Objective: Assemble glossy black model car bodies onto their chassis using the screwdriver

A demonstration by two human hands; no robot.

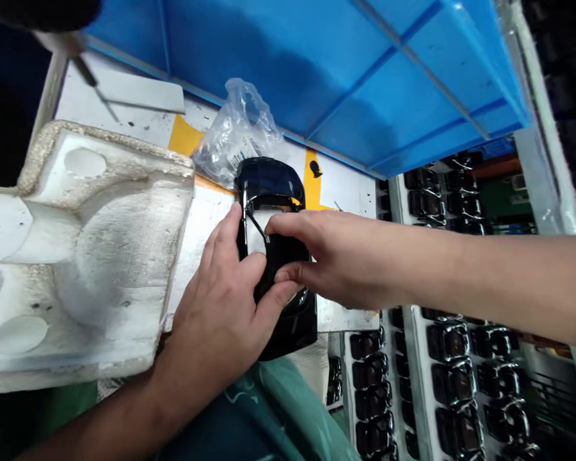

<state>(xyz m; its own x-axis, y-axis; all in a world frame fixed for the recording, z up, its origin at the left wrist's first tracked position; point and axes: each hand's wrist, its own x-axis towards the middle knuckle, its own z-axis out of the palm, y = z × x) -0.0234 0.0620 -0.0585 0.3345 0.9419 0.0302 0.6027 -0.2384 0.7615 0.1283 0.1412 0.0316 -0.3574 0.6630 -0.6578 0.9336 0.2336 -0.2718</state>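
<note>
Near the middle of the head view, a glossy black oval plastic shell (283, 256) lay on a white counter (199, 230), its long axis running roughly from the top to the bottom of the frame with a slight lean. Exactly what the shell was could not be told, though a thin bright wire (256, 223) crossed its upper part beside a white patch (256, 238). The left hand (216, 307) came up from the lower left and sat nearer the shell's lower half, its fingers curled over the left edge and its thumb laid across the front, closed on the shell. The right hand (329, 256) reached in level from the right, nearer the upper right side, with its fingers extended over the shell and its thumb tucked beneath them, partly closed on it. Left of the hands sat a chipped white foam block (110, 256). Above them, a clear plastic bag (235, 137) lay below a blue plastic crate (288, 70). Trays of small black parts (454, 378) filled the lower right.
</note>
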